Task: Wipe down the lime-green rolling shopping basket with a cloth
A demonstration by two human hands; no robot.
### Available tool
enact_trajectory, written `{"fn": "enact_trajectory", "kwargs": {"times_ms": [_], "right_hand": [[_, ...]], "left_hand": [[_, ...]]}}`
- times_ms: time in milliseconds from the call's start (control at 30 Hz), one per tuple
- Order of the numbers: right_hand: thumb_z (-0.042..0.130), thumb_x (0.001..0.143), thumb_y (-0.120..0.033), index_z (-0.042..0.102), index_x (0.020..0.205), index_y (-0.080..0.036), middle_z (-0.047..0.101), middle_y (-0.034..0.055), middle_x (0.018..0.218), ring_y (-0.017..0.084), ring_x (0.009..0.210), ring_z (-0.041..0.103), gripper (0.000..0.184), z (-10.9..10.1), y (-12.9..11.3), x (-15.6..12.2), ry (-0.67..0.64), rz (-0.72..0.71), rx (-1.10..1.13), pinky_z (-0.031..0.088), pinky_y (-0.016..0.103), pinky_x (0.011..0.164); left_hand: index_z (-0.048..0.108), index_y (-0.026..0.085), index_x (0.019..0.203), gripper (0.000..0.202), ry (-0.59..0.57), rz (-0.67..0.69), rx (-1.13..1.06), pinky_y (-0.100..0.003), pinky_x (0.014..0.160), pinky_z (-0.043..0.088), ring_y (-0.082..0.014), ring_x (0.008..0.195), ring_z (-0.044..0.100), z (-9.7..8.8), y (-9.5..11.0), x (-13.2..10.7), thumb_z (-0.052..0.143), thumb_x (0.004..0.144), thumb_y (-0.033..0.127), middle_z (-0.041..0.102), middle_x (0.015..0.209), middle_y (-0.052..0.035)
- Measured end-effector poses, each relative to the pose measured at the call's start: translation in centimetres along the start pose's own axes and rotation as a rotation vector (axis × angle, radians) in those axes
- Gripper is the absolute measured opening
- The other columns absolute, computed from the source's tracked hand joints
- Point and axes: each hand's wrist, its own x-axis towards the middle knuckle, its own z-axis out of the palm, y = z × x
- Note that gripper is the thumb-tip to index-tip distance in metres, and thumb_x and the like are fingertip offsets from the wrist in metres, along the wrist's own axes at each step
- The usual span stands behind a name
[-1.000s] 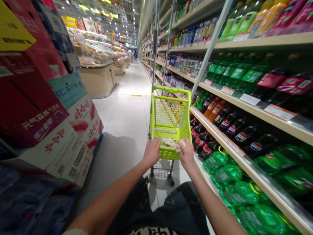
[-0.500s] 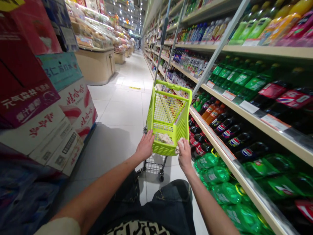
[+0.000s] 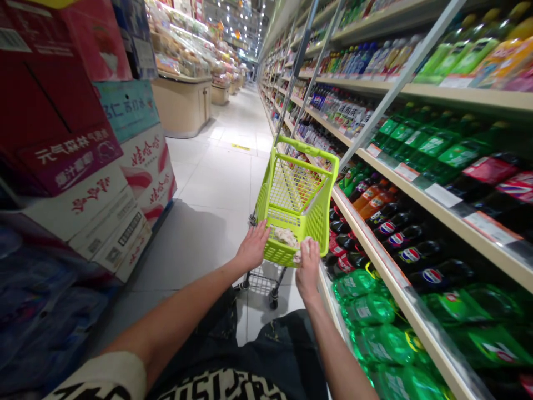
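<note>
A lime-green shopping cart (image 3: 317,222) stands in front of me on dark wheels. My left hand (image 3: 253,244) holds the near left corner of its basket, fingers laid over the rim. At the near right of the rim, my right hand (image 3: 308,269) is closed on a whitish cloth (image 3: 297,256), part of it hanging out beside the fingers. Another whitish, crumpled piece (image 3: 285,236) lies inside the basket near the front edge; whether it joins the cloth in my hand I cannot tell.
Close on the right runs a shelf (image 3: 377,236) of soda bottles, with large green bottles (image 3: 385,341) at the bottom. Stacked drink cartons (image 3: 100,205) rise on the left. A tiled aisle (image 3: 212,178) leads past a wooden display counter (image 3: 183,105).
The view has turned slightly left, so the surroundings sit further right. My right hand has slid a little left along the rim with the cloth. My left hand stays at its corner.
</note>
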Motion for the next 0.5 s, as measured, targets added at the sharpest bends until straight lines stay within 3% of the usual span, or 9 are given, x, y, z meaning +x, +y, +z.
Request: {"fn": "enact_trajectory", "kwargs": {"times_ms": [167,333,500], "right_hand": [[0.03,0.076,0.001,0.038,0.128,-0.023,0.037,0.0091,0.135,0.02,0.132,0.014,0.058,3.0,-4.6,0.9,-0.032,-0.198,0.079,0.029,0.049,0.101],[0.037,0.081,-0.003,0.044,0.124,-0.022,0.042,0.0078,0.132,0.019,0.13,0.021,0.048,3.4,-4.4,1.4,0.02,-0.356,0.15,0.03,0.046,0.102],[0.041,0.085,-0.01,0.055,0.112,-0.019,0.058,0.0077,0.115,0.018,0.126,0.031,0.032,5.9,-4.1,-2.6,-0.058,-0.474,0.121,0.037,0.043,0.097]], "left_hand": [[0.019,0.008,0.133,0.062,-0.052,0.024,-0.029,-0.04,0.105,0.018,-0.0215,0.132,0.012,-0.4,-0.8,0.3,0.037,0.073,0.011,0.012,0.144,-0.0148],[0.018,0.008,0.133,0.063,-0.116,0.09,-0.018,-0.04,0.104,0.02,-0.0177,0.132,0.011,-1.5,-2.0,0.1,0.035,0.072,0.008,0.014,0.144,-0.0143],[0.02,0.012,0.133,0.063,-0.165,0.108,0.05,-0.041,0.103,0.022,-0.0183,0.131,0.015,-2.3,-2.2,0.2,0.031,0.072,0.004,0.017,0.144,-0.0102]]}}
